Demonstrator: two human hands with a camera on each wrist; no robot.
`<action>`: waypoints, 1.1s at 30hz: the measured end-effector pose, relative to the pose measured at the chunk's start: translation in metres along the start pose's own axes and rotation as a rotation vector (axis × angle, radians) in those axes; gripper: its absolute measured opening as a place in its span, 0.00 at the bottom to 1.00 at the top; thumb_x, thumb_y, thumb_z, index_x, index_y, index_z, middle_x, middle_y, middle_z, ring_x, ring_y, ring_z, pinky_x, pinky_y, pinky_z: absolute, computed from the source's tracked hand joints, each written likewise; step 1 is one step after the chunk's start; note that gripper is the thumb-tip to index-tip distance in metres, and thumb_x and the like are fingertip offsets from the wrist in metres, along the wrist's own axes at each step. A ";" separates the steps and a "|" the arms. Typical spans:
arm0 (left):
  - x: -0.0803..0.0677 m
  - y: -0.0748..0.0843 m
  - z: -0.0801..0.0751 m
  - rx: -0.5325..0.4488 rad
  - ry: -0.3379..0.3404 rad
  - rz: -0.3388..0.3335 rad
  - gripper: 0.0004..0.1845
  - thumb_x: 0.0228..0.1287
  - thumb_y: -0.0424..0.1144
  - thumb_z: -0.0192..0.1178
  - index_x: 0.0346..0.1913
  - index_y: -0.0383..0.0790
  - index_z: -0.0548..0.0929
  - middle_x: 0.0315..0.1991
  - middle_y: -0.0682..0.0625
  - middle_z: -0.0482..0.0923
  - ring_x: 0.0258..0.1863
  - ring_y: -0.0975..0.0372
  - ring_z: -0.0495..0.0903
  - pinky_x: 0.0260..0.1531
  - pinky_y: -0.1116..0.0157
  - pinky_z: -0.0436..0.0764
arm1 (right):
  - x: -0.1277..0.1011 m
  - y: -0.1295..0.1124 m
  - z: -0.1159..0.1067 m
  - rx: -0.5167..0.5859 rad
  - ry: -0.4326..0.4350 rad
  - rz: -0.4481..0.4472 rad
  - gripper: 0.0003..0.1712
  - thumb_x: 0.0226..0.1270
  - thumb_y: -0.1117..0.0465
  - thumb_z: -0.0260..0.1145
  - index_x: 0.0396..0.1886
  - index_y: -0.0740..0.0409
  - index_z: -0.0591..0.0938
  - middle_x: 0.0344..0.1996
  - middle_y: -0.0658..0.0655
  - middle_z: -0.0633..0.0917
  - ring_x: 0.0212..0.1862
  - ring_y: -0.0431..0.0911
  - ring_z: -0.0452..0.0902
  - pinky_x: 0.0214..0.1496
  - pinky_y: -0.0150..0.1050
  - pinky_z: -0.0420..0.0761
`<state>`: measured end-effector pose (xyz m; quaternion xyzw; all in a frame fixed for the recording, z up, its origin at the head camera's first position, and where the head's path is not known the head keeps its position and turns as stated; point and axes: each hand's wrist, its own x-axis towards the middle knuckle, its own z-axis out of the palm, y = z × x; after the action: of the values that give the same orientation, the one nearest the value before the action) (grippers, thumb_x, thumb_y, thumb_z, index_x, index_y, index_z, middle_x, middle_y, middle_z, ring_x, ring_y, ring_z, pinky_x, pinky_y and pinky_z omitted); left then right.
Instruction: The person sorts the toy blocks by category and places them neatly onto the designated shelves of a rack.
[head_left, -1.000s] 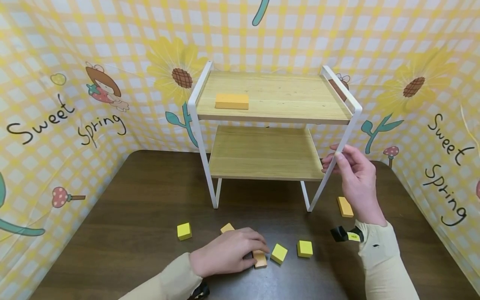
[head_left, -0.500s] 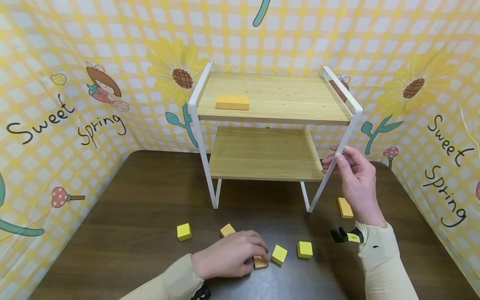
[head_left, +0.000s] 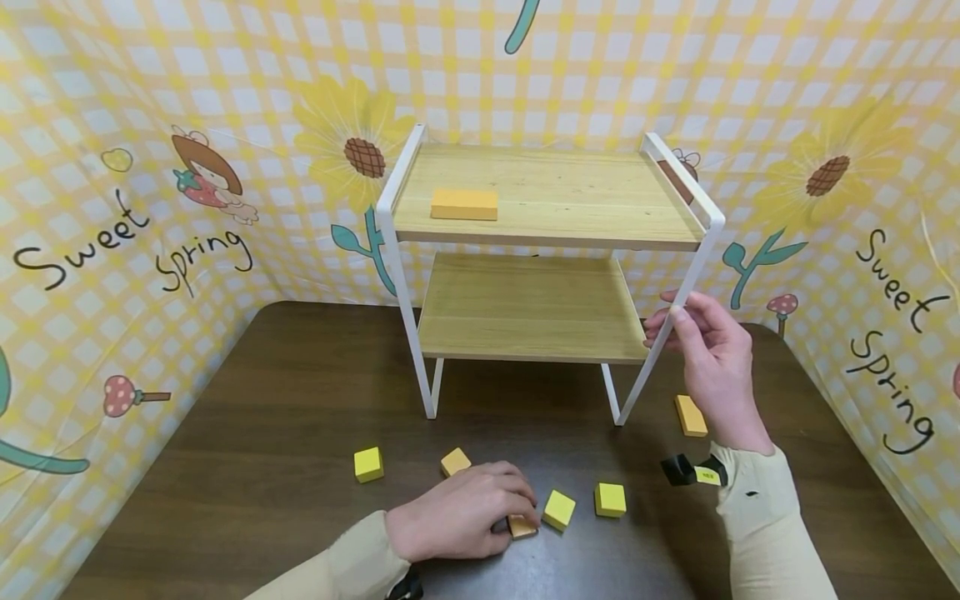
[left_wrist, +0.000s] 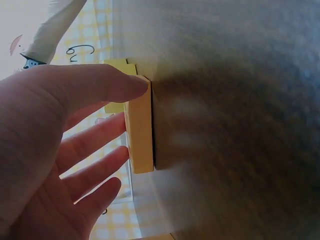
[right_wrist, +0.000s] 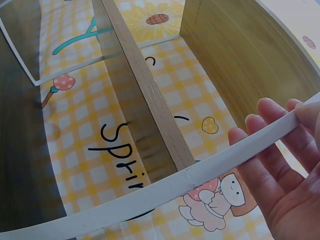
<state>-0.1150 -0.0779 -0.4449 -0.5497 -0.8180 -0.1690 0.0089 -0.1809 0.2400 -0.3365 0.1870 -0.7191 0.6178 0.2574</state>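
Left hand pinching orange block near counter front edge, long axis front-to-back; right hand gripping shelf frame, well apart.

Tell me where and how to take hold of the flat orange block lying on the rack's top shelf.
Grip the orange block across its two long sides, coming down from above and the front. It lies flat near the left of the top shelf, its long sides running left to right, with open space above and nothing beside it. Being thin, it probably calls for a low fingertip pinch at mid-length.
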 end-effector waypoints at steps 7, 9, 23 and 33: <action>0.000 0.001 0.000 0.016 -0.010 -0.008 0.13 0.60 0.36 0.72 0.48 0.52 0.90 0.47 0.63 0.81 0.52 0.70 0.76 0.56 0.73 0.75 | 0.000 0.000 0.000 0.012 -0.001 -0.015 0.14 0.80 0.66 0.57 0.56 0.73 0.79 0.35 0.60 0.87 0.33 0.49 0.86 0.39 0.33 0.87; 0.000 0.002 0.000 0.016 -0.013 -0.008 0.13 0.61 0.37 0.72 0.48 0.52 0.90 0.47 0.63 0.81 0.52 0.70 0.76 0.56 0.73 0.75 | 0.000 -0.001 0.000 0.022 -0.002 -0.018 0.14 0.80 0.67 0.57 0.56 0.73 0.79 0.35 0.60 0.87 0.33 0.48 0.86 0.39 0.33 0.87; 0.002 0.001 -0.001 0.020 -0.033 0.016 0.13 0.63 0.39 0.73 0.50 0.51 0.90 0.44 0.63 0.80 0.47 0.72 0.75 0.48 0.77 0.76 | 0.000 -0.002 0.000 -0.013 -0.011 -0.015 0.15 0.80 0.66 0.57 0.56 0.74 0.78 0.35 0.61 0.87 0.33 0.49 0.86 0.39 0.34 0.87; 0.002 0.000 -0.004 0.029 -0.033 0.018 0.13 0.63 0.42 0.74 0.50 0.52 0.89 0.42 0.63 0.78 0.43 0.73 0.74 0.44 0.80 0.74 | 0.000 -0.001 0.000 -0.012 -0.011 -0.018 0.15 0.80 0.66 0.57 0.56 0.75 0.78 0.35 0.61 0.87 0.33 0.50 0.86 0.39 0.34 0.87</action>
<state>-0.1168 -0.0771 -0.4406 -0.5593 -0.8156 -0.1481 0.0050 -0.1808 0.2403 -0.3359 0.1951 -0.7224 0.6103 0.2601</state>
